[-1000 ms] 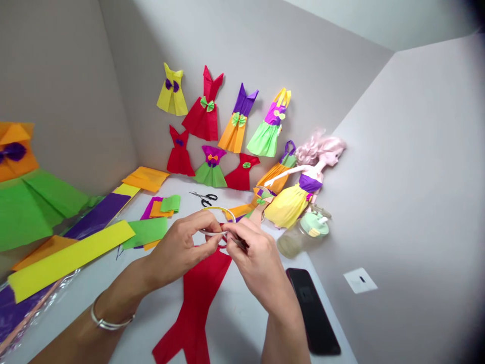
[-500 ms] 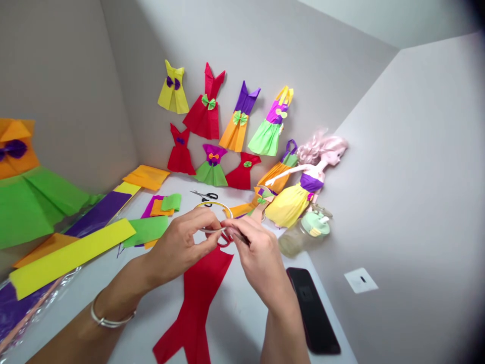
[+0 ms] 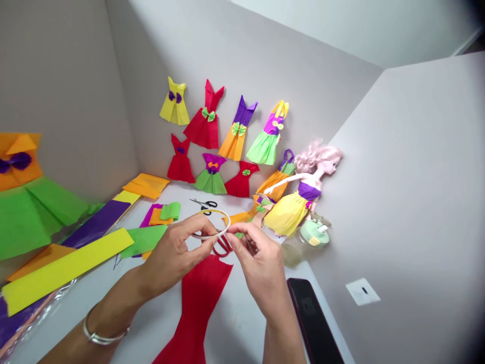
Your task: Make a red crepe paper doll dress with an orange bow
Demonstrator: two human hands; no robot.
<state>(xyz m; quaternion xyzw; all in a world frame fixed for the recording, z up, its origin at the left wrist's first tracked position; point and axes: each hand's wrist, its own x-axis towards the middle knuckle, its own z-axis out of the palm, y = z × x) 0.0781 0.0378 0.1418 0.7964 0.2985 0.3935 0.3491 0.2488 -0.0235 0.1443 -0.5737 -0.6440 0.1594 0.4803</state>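
Observation:
A thin white ring, yellowish inside, like a tape roll, is pinched at its lower left side by my left hand. My right hand has thumb and forefinger together at the ring's right edge; whatever lies between them is too small to tell, and a dark object shows partly behind its curled fingers. Beneath the hands lies a red cut-out shape on the table. Red scissor handles show between the hands, just above the red piece.
Black-handled scissors lie behind. Coloured sheets cover the left side. A doll, a lidded jar and a phone are at the right. Small paper dresses hang on the back wall.
The camera view has shifted, so the background sits lower. My right fingers have moved slightly away from my left ones along the ring, and more of the red scissor handles shows.

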